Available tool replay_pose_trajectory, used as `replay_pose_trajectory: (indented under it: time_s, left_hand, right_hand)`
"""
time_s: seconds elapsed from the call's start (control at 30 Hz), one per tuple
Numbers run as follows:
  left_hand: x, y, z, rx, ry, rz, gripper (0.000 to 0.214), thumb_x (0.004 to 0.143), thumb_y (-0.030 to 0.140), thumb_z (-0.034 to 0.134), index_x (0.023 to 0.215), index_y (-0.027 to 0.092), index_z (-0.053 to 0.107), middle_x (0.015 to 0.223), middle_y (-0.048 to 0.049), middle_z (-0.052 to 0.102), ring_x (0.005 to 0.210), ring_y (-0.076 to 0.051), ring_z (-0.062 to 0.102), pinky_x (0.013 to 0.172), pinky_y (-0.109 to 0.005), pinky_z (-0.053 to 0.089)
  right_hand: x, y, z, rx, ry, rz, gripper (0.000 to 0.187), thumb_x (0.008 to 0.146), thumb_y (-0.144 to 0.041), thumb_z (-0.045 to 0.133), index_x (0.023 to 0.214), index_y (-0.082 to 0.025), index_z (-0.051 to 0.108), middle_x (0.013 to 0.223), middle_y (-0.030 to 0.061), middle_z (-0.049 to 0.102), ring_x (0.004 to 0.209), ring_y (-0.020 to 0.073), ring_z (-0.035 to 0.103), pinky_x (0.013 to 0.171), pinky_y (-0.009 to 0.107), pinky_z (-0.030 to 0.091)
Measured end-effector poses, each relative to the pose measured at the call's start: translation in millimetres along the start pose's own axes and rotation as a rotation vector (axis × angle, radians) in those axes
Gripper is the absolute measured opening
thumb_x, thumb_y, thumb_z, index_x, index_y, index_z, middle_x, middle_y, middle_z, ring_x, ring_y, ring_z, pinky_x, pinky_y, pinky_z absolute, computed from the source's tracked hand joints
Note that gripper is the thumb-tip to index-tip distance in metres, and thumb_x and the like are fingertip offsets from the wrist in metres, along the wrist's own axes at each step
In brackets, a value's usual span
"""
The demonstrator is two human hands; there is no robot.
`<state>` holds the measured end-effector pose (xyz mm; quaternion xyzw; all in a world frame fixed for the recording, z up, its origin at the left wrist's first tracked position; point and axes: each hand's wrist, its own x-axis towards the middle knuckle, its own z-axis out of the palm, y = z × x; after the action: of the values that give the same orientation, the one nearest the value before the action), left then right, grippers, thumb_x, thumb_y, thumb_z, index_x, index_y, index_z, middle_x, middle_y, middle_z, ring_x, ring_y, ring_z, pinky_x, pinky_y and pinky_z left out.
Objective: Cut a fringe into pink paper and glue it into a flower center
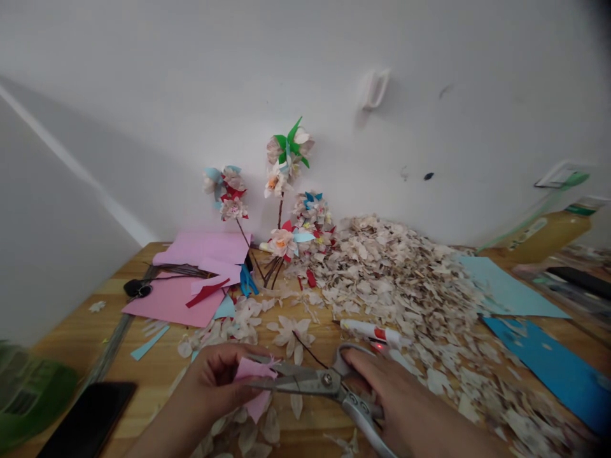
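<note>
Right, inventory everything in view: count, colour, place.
scissors: one, grey, front centre
small paper: one, pink, at scissors
stemmed flowers: several, multicoloured, back centre
loose flower: one, white, centre
petals: heap, whitish, right
possible glue gun: one, white, centre right
large sheets: several, pink, back left
pale sheet: one, light blue, right
dark sheet: one, blue, right
scraps: several, red, blue, left
twigs: several, brown, among large sheets
wires: bundle, grey, left
round object: one, black, left
phone: one, black, front left
bottles: two, green left, yellow right
wall: one, white, back
wall fixture: one, white, upper centre
table: one, brown, below
left hand: one, bare, on small paper
right hand: one, bare, on scissors
</note>
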<state>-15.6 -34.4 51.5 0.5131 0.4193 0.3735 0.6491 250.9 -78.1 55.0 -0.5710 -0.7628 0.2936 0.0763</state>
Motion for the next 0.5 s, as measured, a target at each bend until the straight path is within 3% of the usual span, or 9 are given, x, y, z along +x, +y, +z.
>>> replay_pose_trajectory:
  time_s: [0.27, 0.5]
  left_hand:
    - [0.2, 5.3, 7.6, 0.012, 0.006, -0.003, 0.011, 0.057, 0.024, 0.078, 0.067, 0.025, 0.074, 0.083, -0.0012, 0.073, 0.074, -0.015, 0.065, 0.066, -0.018, 0.049]
    - [2.0, 1.2, 6.4, 0.018, 0.0, 0.015, 0.014, 0.058, 0.029, 0.078, 0.071, 0.024, 0.074, 0.081, -0.0019, 0.073, 0.071, -0.015, 0.064, 0.064, -0.017, 0.048]
  right_hand:
    - [-2.2, -4.9, 0.3, -0.035, -0.017, 0.024, 0.044, 0.055, -0.028, 0.074, 0.093, -0.024, 0.051, 0.104, 0.005, 0.06, 0.095, 0.0271, 0.054, 0.089, 0.04, 0.036]
    - [-1.8, -5.9, -1.0, -0.056, -0.008, 0.032, 0.04, 0.058, -0.028, 0.07, 0.092, -0.024, 0.05, 0.1, 0.0041, 0.06, 0.087, 0.0249, 0.055, 0.08, 0.034, 0.039]
